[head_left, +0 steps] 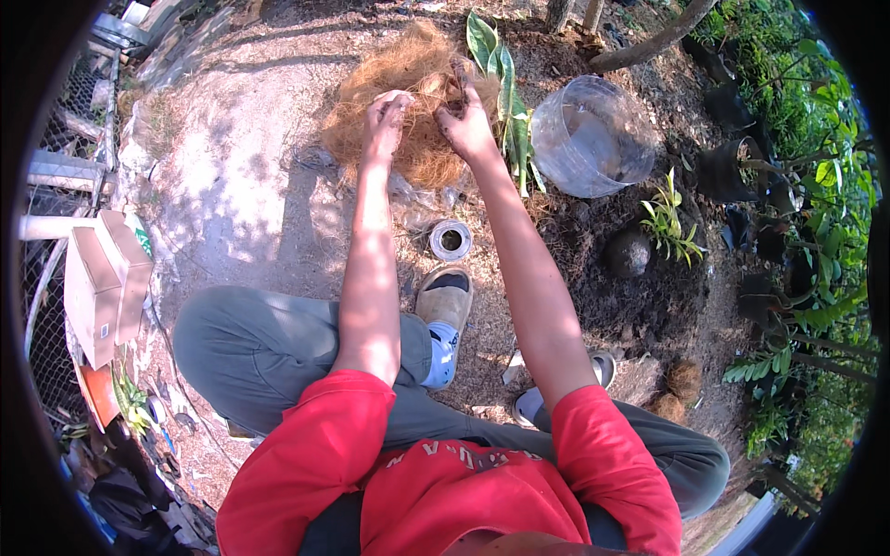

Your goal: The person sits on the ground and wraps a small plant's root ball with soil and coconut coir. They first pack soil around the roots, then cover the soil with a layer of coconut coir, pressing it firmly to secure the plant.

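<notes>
A loose heap of orange-brown coconut fibre [357,116] lies on the ground in front of me, both arms stretched out to it. My left hand [386,125] is at the near side of the heap, its fingers closed on some strands. Just to its right, my right hand [466,122] has dirt-darkened fingers curled round a tuft of the same fibre. Broad green variegated leaves [506,88] lie against the right side of the heap. Nearer to me, a pale roll [451,240] with a hollow middle sits by my shoe.
A clear plastic tub [593,139] stands right of the leaves. Behind my right arm are dark soil [603,301], a dark round ball [628,253] and a small leafy plant [671,222]. Cardboard boxes [102,278] stand by a wire fence at left; potted plants [728,171] line the right.
</notes>
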`<state>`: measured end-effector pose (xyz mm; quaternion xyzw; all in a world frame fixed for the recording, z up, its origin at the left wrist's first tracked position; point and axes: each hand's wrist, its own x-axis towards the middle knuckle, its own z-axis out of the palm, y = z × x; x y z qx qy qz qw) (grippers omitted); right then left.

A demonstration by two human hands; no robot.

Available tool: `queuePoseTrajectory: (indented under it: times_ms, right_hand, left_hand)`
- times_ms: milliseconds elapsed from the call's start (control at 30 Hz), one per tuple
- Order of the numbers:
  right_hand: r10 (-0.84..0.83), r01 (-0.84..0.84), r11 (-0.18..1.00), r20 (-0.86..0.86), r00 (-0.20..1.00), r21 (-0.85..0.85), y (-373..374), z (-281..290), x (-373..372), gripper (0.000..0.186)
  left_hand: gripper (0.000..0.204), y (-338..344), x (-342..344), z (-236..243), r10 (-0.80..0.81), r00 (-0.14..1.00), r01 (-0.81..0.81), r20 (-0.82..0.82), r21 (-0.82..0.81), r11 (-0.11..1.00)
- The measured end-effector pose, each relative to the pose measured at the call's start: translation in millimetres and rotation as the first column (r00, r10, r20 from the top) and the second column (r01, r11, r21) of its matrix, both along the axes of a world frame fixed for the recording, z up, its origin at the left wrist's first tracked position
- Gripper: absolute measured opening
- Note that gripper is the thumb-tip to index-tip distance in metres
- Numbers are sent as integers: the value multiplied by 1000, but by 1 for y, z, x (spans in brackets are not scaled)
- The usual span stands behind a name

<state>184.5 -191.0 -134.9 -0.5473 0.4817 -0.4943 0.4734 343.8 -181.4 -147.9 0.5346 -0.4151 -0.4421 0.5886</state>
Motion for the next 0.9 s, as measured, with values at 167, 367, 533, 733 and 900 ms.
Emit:
queuePoseTrajectory:
  times_ms: [167, 367, 533, 733, 900]
  right_hand:
    - [138, -49, 977, -445, 885, 205, 8, 11, -1, 47]
    - [-590, 519, 801, -542, 599, -298, 43, 2, 2, 65]
    - [-413, 183, 884, -535, 738, -430, 39, 25, 11, 63]
    - [-44, 61, 998, -489, 871, 19, 20, 47, 15, 70]
    - [1, 34, 995, -340, 940, 95, 7, 38, -3, 44]
  left_hand:
    - [49, 34, -14, 71, 175, 978, -163, -115, 112, 980]
    - [54, 7, -5, 33, 241, 768, -194, -594, 144, 970]
    - [60, 15, -10, 26, 64, 834, -28, -549, 74, 997]
    - [64, 24, -12, 41, -41, 834, 89, -550, 61, 994]
    - [53, 18, -11, 28, 45, 834, 23, -550, 117, 993]
